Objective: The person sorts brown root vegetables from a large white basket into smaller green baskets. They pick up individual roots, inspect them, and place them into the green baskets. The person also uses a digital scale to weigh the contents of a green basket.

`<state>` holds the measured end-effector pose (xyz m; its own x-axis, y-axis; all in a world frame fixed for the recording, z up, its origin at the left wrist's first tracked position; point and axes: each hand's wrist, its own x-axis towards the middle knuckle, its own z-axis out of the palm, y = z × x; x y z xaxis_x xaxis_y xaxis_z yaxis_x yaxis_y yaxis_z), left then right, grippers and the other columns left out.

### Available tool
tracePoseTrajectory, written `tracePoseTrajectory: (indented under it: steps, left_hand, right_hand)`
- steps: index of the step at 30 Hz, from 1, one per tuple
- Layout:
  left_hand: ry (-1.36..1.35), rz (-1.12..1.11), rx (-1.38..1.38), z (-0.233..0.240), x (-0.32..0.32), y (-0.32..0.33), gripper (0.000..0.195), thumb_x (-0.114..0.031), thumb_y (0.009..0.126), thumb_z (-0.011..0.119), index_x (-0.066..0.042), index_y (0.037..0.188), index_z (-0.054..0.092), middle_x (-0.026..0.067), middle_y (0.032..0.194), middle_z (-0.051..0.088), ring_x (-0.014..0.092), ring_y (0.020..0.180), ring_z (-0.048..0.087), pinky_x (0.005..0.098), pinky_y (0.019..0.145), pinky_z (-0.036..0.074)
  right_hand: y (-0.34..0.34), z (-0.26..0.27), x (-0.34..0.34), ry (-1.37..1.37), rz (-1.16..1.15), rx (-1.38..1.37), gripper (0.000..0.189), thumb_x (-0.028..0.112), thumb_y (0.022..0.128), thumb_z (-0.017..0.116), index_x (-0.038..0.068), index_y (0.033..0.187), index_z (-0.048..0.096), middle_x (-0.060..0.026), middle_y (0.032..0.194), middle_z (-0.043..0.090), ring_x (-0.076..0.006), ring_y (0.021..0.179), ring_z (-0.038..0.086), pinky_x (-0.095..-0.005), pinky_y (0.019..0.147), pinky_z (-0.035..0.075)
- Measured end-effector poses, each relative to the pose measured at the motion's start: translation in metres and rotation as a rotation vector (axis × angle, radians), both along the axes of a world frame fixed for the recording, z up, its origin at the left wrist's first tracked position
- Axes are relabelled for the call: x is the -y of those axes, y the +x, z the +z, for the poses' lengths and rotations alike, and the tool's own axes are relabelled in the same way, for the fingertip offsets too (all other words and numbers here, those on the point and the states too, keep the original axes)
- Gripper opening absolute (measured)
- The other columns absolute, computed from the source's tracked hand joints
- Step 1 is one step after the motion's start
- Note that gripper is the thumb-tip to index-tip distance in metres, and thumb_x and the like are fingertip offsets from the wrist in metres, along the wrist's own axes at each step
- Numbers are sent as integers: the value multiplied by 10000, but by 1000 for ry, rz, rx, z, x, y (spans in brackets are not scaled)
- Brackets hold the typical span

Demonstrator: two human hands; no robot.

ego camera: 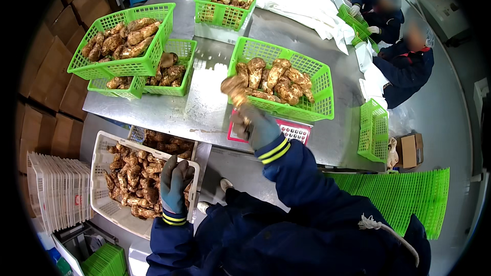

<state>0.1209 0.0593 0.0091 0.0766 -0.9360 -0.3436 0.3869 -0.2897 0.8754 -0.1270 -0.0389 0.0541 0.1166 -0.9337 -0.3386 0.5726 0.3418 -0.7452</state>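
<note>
My right hand (257,124), in a grey glove, holds a brown mushroom (234,89) by its stem at the near left edge of a green plastic basket (326,94). Several thick-stemmed mushrooms (285,82) lie in that basket, which rests on a red-edged scale (293,131) with buttons. My left hand (175,184), gloved too, is over the right side of a white plastic crate (100,195) full of mushrooms (134,178). Its fingers are slightly bent; whether they touch or hold anything is not clear.
More green baskets of mushrooms (128,69) stand on the steel table (207,103), left and back. White cloth (284,0) covers its far part. Two people (406,65) sit at the right. Stacked green baskets (402,195) are at the lower right, stacked white crates (57,191) and cartons (46,73) at the left.
</note>
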Motion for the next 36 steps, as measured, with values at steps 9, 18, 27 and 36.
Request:
tracePoseTrajectory:
  steps: [9, 18, 27, 36]
  left_hand:
    - [76, 48, -31, -4, -10, 11, 443, -291, 1012, 493, -40, 1376, 469, 125, 1024, 662, 198, 888, 670, 322, 812, 551]
    - [128, 197, -75, -38, -66, 60, 465, -359, 1018, 465, -14, 1328, 488, 130, 1004, 675, 198, 833, 663, 315, 782, 547]
    - [274, 249, -110, -86, -135, 122, 397, -322, 1003, 491, -1, 1219, 583, 42, 895, 635, 97, 704, 561, 222, 629, 472]
    - [226, 230, -384, -99, -169, 150, 379, -377, 999, 495, -14, 1079, 570, 85, 863, 637, 167, 730, 622, 297, 690, 528]
  right_hand:
    - [54, -9, -29, 114, 330, -105, 318, 263, 974, 546, 32, 1184, 608, -27, 883, 645, -77, 683, 565, -216, 598, 450]
    - [139, -66, -101, 278, 637, 60, 280, 165, 962, 565, -18, 1170, 602, -49, 834, 629, -100, 636, 567, -222, 527, 441]
    - [199, -88, -150, 256, 865, -119, 312, 199, 933, 590, -3, 1167, 627, -92, 946, 683, -132, 708, 630, -242, 588, 495]
    - [220, -107, -145, 328, 943, -301, 403, 183, 914, 590, -69, 1225, 545, -82, 889, 643, -102, 705, 584, -210, 582, 457]
